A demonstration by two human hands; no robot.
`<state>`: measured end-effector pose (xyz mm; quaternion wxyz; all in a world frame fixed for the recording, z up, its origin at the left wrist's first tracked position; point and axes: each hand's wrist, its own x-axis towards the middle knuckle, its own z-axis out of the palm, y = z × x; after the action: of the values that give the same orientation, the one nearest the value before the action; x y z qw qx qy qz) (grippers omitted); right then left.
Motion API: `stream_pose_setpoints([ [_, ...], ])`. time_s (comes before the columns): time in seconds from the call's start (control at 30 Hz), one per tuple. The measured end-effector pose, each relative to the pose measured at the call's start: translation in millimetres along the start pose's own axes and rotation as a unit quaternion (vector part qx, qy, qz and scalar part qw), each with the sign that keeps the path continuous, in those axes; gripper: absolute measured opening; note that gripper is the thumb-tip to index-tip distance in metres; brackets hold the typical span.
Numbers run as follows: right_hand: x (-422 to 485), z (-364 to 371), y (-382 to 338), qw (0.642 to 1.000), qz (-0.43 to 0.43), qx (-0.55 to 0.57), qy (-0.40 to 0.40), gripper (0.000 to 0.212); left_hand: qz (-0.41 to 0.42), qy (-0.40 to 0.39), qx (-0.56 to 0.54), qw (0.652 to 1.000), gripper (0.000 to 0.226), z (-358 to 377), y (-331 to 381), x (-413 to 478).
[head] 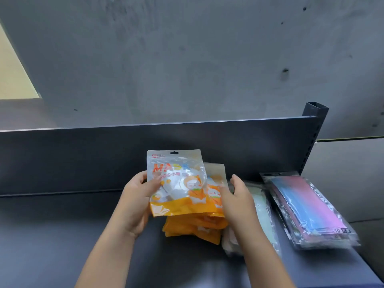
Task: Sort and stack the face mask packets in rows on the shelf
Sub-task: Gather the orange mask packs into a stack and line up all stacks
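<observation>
An orange and white mask packet (176, 181) marked MASK is held upright above the dark shelf (62, 235). My left hand (137, 200) grips its left edge, thumb on the front. My right hand (234, 200) holds the right side of a second orange packet (216, 183) just behind the first. Under them lies a stack of orange packets (195, 227). To the right lies a stack of pale green and peach packets (264, 215), partly hidden by my right arm. Further right sits a stack of blue-to-pink packets (309, 210).
The shelf's dark back panel (83, 159) runs behind the packets. A slotted upright post (313, 129) stands at the right end. The shelf's right edge (372, 269) lies just beyond the blue-pink stack. A grey concrete wall (187, 59) rises behind.
</observation>
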<state>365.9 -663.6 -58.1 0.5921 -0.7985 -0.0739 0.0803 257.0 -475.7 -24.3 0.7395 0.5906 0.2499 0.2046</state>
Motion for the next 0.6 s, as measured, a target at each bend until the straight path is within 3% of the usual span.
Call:
stream_pose_setpoints([
  [0.1,2.9,-4.2,3.3,0.998,0.016,0.054,0.037,0.053,0.013,-0.028,0.016,0.999,0.031,18.4,-0.2,4.3],
  [0.2,5.2,-10.7,3.9,0.993,0.034,0.099,0.049,0.028,0.031,-0.059,0.024,0.997,0.052,34.6,-0.7,9.5],
  [0.23,5.0,-11.9,3.5,0.993,0.028,0.105,0.046,0.029,0.035,-0.06,0.023,0.997,0.056,38.2,-1.8,11.5],
  [0.33,4.1,-14.9,-0.9,0.991,0.029,0.125,0.039,0.035,0.069,-0.035,0.067,0.995,0.058,42.8,-11.7,19.7],
  [0.5,13.0,-16.6,9.2,0.991,0.042,0.13,-0.001,0.036,0.133,0.044,0.199,0.97,0.042,38.5,-27.7,30.2],
  [0.6,15.7,-15.4,8.9,0.99,0.054,0.127,-0.037,0.019,0.107,0.054,0.192,0.974,0.053,31.7,-34.5,35.6],
])
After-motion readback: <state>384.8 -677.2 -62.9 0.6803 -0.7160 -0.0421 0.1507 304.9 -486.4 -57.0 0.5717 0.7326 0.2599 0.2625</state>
